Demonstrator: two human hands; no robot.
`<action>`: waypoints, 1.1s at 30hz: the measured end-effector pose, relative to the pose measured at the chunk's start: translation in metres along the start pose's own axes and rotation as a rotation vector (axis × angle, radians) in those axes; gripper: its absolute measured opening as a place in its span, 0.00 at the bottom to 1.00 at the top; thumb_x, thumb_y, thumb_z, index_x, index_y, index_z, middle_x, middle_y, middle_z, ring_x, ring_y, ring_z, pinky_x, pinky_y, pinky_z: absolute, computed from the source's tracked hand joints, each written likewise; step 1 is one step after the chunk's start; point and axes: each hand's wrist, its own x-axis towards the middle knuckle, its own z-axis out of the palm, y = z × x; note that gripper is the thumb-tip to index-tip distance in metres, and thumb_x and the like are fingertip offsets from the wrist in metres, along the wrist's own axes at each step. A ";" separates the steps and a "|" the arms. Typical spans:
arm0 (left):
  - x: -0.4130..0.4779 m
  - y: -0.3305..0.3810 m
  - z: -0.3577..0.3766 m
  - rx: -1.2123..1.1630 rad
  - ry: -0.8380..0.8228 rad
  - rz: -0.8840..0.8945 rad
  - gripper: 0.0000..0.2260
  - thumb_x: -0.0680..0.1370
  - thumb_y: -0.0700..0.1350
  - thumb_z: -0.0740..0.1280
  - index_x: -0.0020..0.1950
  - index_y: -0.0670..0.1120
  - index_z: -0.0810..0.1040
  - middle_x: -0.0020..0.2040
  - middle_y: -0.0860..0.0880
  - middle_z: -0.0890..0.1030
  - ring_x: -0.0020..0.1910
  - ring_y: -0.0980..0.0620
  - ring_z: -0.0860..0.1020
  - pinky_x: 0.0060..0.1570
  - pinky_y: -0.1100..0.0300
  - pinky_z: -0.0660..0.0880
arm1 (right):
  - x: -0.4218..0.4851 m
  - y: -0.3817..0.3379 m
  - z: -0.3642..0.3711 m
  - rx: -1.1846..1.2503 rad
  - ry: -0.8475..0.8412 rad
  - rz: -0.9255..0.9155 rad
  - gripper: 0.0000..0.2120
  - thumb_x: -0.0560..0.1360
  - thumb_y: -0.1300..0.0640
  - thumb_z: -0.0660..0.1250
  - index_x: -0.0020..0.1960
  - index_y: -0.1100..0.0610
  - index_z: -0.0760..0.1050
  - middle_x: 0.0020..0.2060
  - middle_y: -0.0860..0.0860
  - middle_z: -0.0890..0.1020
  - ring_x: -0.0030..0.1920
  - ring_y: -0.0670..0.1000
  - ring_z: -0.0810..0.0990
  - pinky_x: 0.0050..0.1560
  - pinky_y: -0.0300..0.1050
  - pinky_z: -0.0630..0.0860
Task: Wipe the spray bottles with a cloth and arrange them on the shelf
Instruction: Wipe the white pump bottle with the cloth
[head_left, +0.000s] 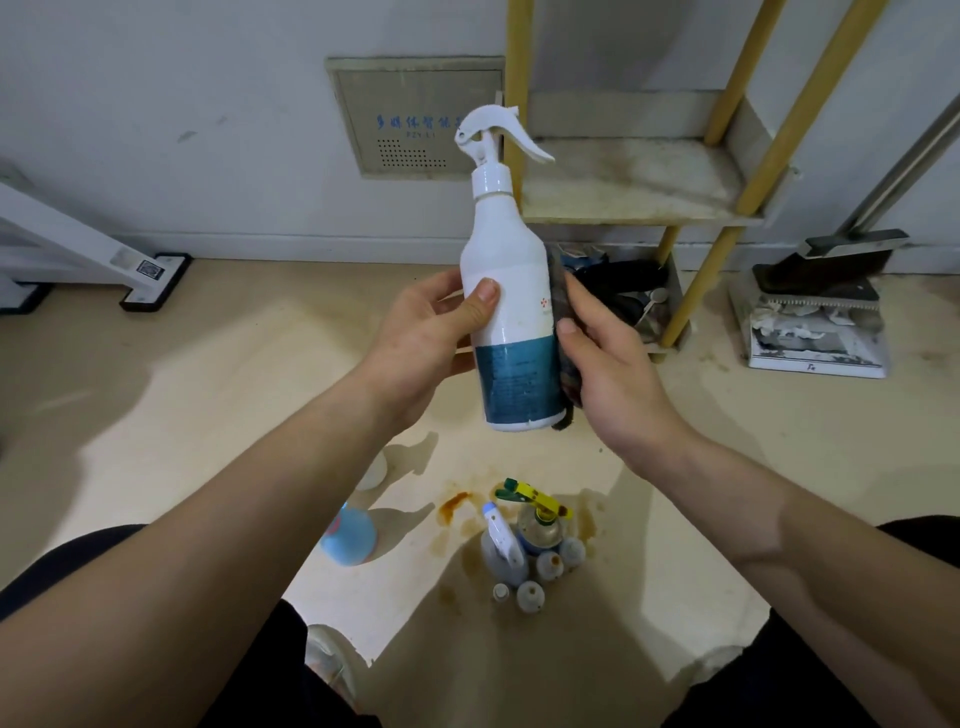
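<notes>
A: Okay, centre frame, what's held?

B: Bottle (506, 291), white with a blue lower label. It's in the air, nozzle up, tilted slightly. Left hand (431, 338) grips its left side with the thumb across the front. Looks like a steadying hold so the other hand can rub.

A: Right hand?

B: Right hand (608, 364) is curled round a dark cloth (557, 273) and presses it to the bottle's right side. The cloth sits between palm and bottle, so only its edges show.

A: Step?

B: Wiping, I'd say. This bottle isn't shelved yet.

A: Shelf?

B: Shelf (634, 182) is upper right, with yellow legs and a stained board. It stands right behind the bottle, so placing should be a short reach forward.

A: Anything else?

B: Floor bottles (524, 551) are clustered lower centre, one with a yellow-green trigger. They're probably waiting their turn. Blue bottle (348, 535) stands apart to their left. There are orange stains (454, 503) around them, so those may be sticky. Dustpan (815, 332) is far right.
</notes>
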 end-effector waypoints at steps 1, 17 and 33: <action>0.001 -0.001 0.000 -0.007 0.030 -0.002 0.19 0.81 0.49 0.67 0.70 0.43 0.74 0.59 0.46 0.84 0.57 0.45 0.83 0.55 0.48 0.82 | -0.002 0.001 0.003 -0.049 -0.002 -0.058 0.24 0.83 0.57 0.56 0.78 0.47 0.62 0.75 0.43 0.69 0.75 0.43 0.66 0.75 0.54 0.66; -0.001 -0.008 0.008 -0.067 0.154 -0.015 0.21 0.79 0.51 0.70 0.69 0.44 0.75 0.59 0.45 0.83 0.55 0.45 0.84 0.51 0.49 0.83 | 0.004 -0.004 0.000 -0.185 0.003 -0.075 0.24 0.84 0.60 0.57 0.73 0.36 0.65 0.71 0.39 0.73 0.70 0.39 0.71 0.73 0.49 0.69; 0.002 -0.015 0.013 -0.130 0.289 -0.030 0.21 0.78 0.50 0.72 0.68 0.42 0.75 0.59 0.44 0.82 0.56 0.44 0.83 0.54 0.43 0.82 | -0.007 0.003 0.004 -0.512 0.005 -0.164 0.26 0.82 0.63 0.60 0.76 0.45 0.65 0.71 0.40 0.72 0.69 0.34 0.68 0.67 0.29 0.66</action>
